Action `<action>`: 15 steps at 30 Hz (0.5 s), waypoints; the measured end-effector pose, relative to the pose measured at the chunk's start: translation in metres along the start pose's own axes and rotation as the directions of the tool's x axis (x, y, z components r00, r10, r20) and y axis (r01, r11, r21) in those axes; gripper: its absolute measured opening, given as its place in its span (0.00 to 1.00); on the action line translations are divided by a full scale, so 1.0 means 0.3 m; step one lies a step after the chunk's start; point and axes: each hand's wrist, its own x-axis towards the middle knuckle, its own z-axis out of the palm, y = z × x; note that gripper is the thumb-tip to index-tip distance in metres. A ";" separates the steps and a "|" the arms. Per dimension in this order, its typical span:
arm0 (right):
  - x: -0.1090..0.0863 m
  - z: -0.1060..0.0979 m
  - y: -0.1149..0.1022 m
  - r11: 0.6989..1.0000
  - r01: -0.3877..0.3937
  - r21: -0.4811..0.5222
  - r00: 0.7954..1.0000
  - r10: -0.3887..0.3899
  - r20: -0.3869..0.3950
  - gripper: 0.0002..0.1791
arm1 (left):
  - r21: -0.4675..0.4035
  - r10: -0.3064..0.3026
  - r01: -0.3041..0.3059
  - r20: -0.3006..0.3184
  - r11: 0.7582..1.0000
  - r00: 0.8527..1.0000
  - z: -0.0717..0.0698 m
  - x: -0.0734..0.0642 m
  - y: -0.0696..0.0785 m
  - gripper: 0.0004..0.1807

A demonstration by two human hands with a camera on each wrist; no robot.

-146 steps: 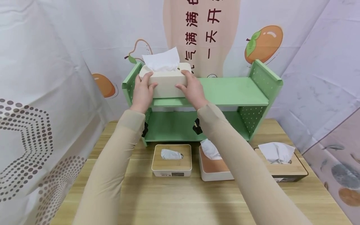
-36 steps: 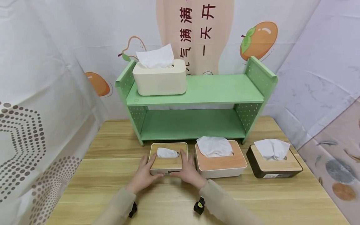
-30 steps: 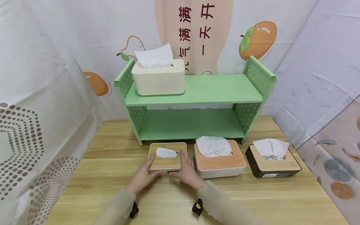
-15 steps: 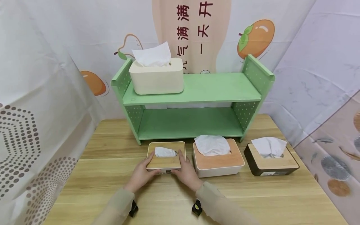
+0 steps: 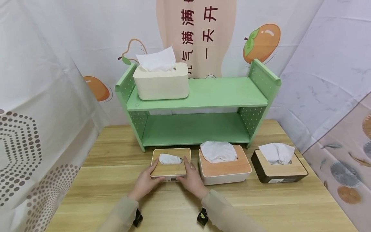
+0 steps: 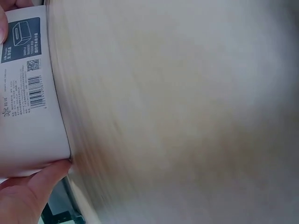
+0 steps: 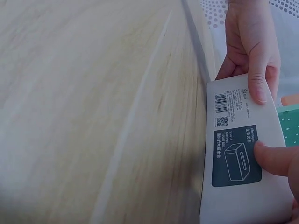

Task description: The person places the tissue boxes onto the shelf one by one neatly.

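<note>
A small white tissue box (image 5: 171,170) with a bamboo lid and a tuft of tissue stands on the table in front of the shelf. My left hand (image 5: 145,183) grips its left side, thumb along the front wall. On the opposite side my right hand (image 5: 193,181) holds it the same way. In the right wrist view, both thumbs press the box's labelled front wall (image 7: 238,205); a printed label and barcode show there. The far fingers are partly hidden behind the box. Up on the green shelf (image 5: 229,93), a cream tissue box (image 5: 162,86) sits at the left end.
Right of the hands stands a white tissue box (image 5: 227,172) with a reddish-brown wooden lid. A black tissue box (image 5: 279,169) with a light wooden lid is farther right. The shelf's lower board (image 5: 197,129) lies just behind the boxes. Printed cloth (image 5: 52,80) hangs around the wooden table (image 5: 95,180).
Both hands have let go of the cream tissue box on the upper shelf and come down to the small bamboo-lidded one. Over the last second they hold it almost still; the head view shifts slightly.
</note>
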 end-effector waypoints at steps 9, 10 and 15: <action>-0.003 0.000 0.007 1.000 -0.003 0.009 1.000 0.003 0.003 0.50 | 0.014 0.009 -0.009 -0.002 1.000 1.000 0.002 0.000 0.003 0.47; -0.003 0.000 0.006 1.000 -0.001 0.011 1.000 0.001 0.003 0.50 | 0.012 0.003 -0.003 0.001 1.000 1.000 0.002 0.000 0.003 0.47; 0.002 -0.002 0.004 0.999 0.011 0.035 1.000 -0.011 0.002 0.50 | -0.004 0.003 -0.003 -0.008 1.000 1.000 0.002 -0.001 0.002 0.46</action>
